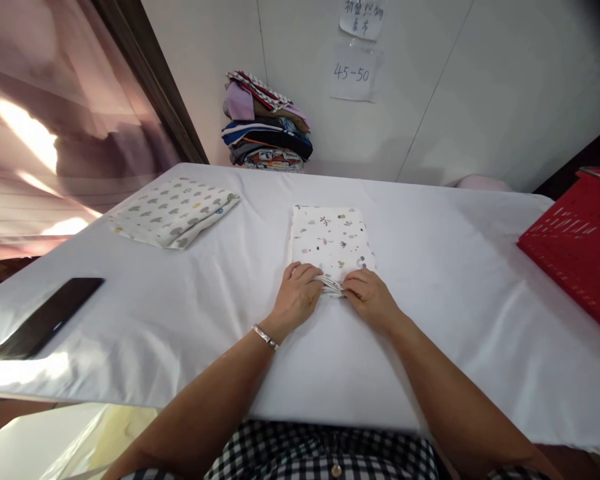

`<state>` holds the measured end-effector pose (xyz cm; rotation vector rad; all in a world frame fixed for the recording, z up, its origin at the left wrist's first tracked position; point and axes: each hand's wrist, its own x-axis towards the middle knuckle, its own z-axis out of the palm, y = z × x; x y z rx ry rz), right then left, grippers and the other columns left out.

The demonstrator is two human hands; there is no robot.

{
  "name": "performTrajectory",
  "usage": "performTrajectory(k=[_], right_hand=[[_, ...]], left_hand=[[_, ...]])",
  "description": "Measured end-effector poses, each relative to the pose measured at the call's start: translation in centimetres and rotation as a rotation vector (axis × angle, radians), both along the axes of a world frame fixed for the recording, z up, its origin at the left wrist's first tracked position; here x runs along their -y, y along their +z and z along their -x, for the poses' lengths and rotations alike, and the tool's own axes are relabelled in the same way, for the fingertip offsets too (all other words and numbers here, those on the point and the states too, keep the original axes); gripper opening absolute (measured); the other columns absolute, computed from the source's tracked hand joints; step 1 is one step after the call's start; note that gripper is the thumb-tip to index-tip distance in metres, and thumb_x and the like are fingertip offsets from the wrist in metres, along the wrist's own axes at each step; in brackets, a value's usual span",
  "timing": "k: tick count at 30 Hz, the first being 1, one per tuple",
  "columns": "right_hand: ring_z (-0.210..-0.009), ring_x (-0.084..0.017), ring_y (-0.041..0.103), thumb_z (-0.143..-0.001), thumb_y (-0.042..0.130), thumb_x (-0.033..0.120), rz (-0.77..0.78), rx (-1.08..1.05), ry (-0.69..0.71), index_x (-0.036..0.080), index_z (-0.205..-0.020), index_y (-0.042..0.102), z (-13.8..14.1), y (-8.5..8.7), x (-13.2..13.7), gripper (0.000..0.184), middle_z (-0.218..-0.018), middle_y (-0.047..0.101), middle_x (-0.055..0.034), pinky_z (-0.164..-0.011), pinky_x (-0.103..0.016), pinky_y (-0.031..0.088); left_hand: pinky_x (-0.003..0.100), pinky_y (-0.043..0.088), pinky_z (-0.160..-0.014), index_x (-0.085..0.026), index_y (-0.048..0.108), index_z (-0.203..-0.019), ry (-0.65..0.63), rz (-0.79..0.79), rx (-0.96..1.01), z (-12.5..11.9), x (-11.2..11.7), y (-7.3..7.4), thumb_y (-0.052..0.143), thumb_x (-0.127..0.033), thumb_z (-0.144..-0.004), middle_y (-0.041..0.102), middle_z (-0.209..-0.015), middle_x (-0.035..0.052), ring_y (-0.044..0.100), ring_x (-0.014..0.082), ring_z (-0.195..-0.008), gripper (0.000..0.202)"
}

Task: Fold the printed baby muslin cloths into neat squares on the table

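A folded white cloth (330,237) with small printed plants and animals lies flat in the middle of the table. At its near edge, several layers bunch up between my two hands. My left hand (297,293) grips the left part of that edge, thumb below and fingers curled on top. Pinching the same edge a little to the right is my right hand (370,297). The two hands are a short gap apart, and the fingertips partly hide the layers.
Another folded white cloth (177,210) with grey mushroom-like prints lies at the left back. A dark flat object (50,317) rests at the left front. A red plastic basket (580,247) stands on the right. Behind the white-covered table (460,300) is a pile of folded fabrics (267,127).
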<state>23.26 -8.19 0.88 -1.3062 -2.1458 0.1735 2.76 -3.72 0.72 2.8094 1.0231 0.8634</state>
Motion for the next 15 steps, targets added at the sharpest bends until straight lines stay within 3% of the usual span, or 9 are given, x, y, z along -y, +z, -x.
performTrajectory(k=[7,15], right_hand=[[-0.095,-0.023,0.052,-0.083,0.054,0.021,0.007,0.074,-0.026,0.02,-0.099,0.059,0.19,-0.04,0.09,0.016,-0.102,0.061,-0.0078,-0.08,-0.037,0.04],[-0.091,-0.02,0.053,-0.086,0.051,0.022,0.03,0.062,-0.058,0.021,-0.099,0.058,0.2,-0.02,-0.08,0.015,-0.1,0.061,-0.0059,-0.077,-0.035,0.041]], left_hand=[[0.045,0.03,-0.101,-0.02,0.061,-0.085,-0.002,0.043,0.026,0.08,-0.13,0.05,0.044,-0.019,-0.087,0.061,-0.102,0.0045,0.05,0.0193,-0.103,0.017],[0.044,0.032,-0.097,-0.019,0.056,-0.083,0.011,0.074,0.052,-0.1,-0.23,-0.07,0.041,-0.017,-0.088,0.06,-0.099,0.0053,0.05,0.0193,-0.098,0.016]])
